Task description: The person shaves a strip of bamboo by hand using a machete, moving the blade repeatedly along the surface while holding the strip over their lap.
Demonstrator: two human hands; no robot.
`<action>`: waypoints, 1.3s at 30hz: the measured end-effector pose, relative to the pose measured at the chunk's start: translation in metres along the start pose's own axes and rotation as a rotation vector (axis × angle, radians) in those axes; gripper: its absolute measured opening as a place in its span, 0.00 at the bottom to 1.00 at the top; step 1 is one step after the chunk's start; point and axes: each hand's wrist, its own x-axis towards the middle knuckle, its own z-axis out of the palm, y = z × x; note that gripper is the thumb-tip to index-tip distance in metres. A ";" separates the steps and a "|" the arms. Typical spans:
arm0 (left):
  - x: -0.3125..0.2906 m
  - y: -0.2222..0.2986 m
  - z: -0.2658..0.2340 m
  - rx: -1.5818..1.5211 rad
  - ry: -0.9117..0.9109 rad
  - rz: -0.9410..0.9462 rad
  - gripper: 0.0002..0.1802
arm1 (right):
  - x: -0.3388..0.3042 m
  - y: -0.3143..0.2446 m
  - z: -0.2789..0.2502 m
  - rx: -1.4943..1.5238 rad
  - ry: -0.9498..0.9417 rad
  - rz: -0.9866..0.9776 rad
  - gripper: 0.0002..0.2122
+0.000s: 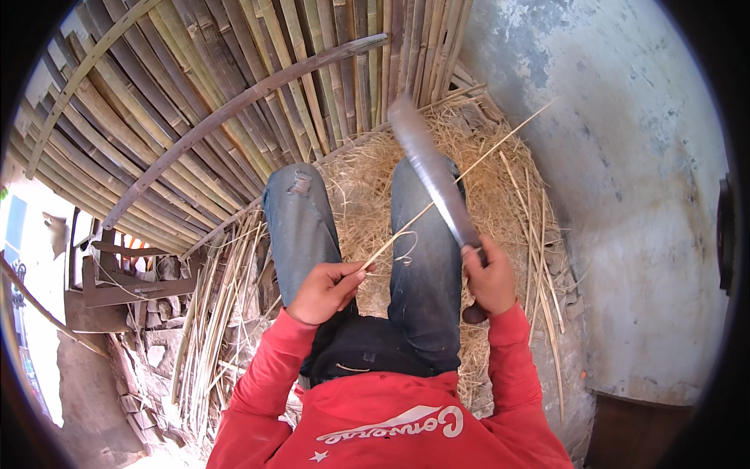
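Observation:
My left hand (324,291) pinches the near end of a thin bamboo strip (491,151), which slants up and away to the right. A fine curled shaving (407,247) hangs from the strip by my thigh. My right hand (490,277) is wrapped round the dark handle of a machete (436,173). Its long broad blade points up and slightly left, crossing the strip above my right leg. The blade's far end is blurred. From this view I cannot tell whether the blade's edge touches the strip.
A bamboo slat fence (258,86) with curved cross poles stands ahead and left. Pale shavings (367,187) cover the ground around my legs. Split strips (215,313) lie in a bundle at left, others (539,242) at right beside the worn wall (625,195). A wooden frame (133,273) sits far left.

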 end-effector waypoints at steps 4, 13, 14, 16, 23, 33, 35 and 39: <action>0.024 0.000 0.005 -0.076 -0.050 -0.020 0.18 | -0.011 0.005 0.005 -0.041 -0.129 -0.091 0.09; 0.042 0.008 0.011 -0.178 -0.090 -0.054 0.19 | -0.011 -0.003 0.004 0.214 -0.191 0.109 0.08; 0.043 0.008 0.012 -0.176 -0.090 -0.059 0.19 | -0.007 -0.002 0.004 0.217 -0.192 0.113 0.08; 0.048 0.011 0.017 -0.091 -0.041 0.036 0.19 | -0.002 -0.002 0.003 0.238 -0.206 0.120 0.09; 0.045 0.012 0.018 -0.122 -0.044 0.017 0.20 | -0.001 -0.010 -0.003 0.422 -0.315 0.288 0.08; 0.028 0.061 -0.031 0.629 0.623 0.404 0.13 | -0.002 -0.021 -0.011 0.701 -0.149 0.188 0.09; 0.023 0.082 -0.079 0.557 1.058 0.964 0.12 | -0.003 -0.031 -0.015 0.724 -0.073 0.087 0.11; -0.071 0.180 -0.149 0.478 1.792 1.356 0.13 | -0.006 -0.045 -0.020 0.708 -0.026 0.013 0.11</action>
